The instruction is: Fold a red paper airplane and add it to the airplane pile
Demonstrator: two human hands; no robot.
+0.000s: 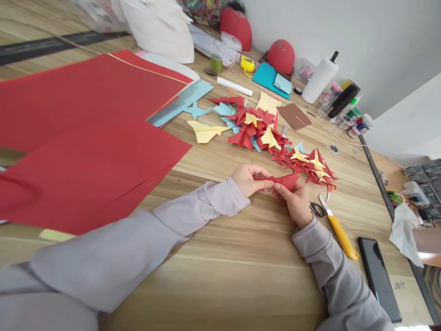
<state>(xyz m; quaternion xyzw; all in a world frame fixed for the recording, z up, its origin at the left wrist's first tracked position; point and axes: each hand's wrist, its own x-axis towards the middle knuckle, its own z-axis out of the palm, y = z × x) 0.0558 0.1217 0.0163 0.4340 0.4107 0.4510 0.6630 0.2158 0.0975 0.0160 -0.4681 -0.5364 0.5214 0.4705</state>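
Observation:
Between both hands is a small piece of folded red paper (288,181), held just above the wooden table (220,276). My left hand (251,180) pinches its left end between thumb and fingers. My right hand (295,202) grips the right part, its thumb pressed on the near edge. Just beyond the hands lies a pile of folded paper pieces (245,137) in red, yellow and light blue, some shaped like planes and stars. A yellow paper plane (206,131) rests at the pile's left side.
Large red paper sheets (103,170) cover the left side. Near my right wrist lie black-handled scissors (317,210) and a yellow utility knife (341,232) with its blade out. A phone (379,278) is farther right. Bottles, a white roll (320,80) and a yellow tape measure (247,63) stand along the back.

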